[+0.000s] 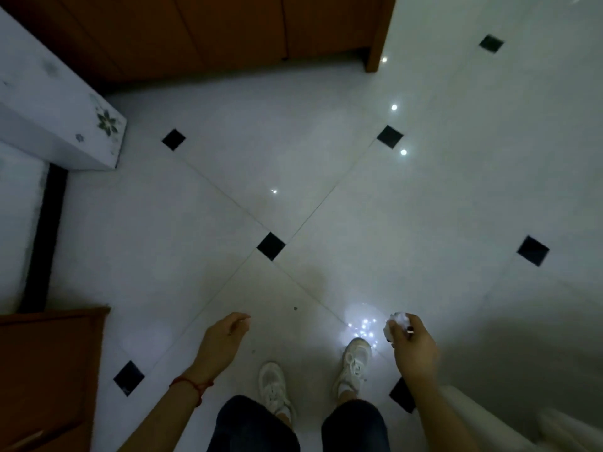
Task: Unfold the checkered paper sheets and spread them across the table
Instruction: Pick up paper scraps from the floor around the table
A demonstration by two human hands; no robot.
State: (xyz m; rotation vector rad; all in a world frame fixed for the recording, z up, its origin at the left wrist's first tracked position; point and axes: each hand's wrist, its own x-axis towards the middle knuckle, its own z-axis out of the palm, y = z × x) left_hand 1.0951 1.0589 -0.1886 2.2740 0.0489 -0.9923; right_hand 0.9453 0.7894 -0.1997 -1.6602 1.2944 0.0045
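My right hand (412,345) is closed around a small crumpled white wad of paper (395,325) at the lower right; a small dark object shows between its fingers. My left hand (225,334) hangs at the lower middle with its fingers loosely curled and nothing in it. A red cord circles the left wrist. No checkered sheet and no table top shows in the head view. I am standing, looking straight down at the floor.
A glossy white tiled floor (326,190) with small black diamond insets fills the view. My two white shoes (354,363) stand at the bottom. Brown wooden cabinets (228,31) line the top, another wooden piece (49,370) is lower left, and a white flowered ledge (58,119) juts from the left.
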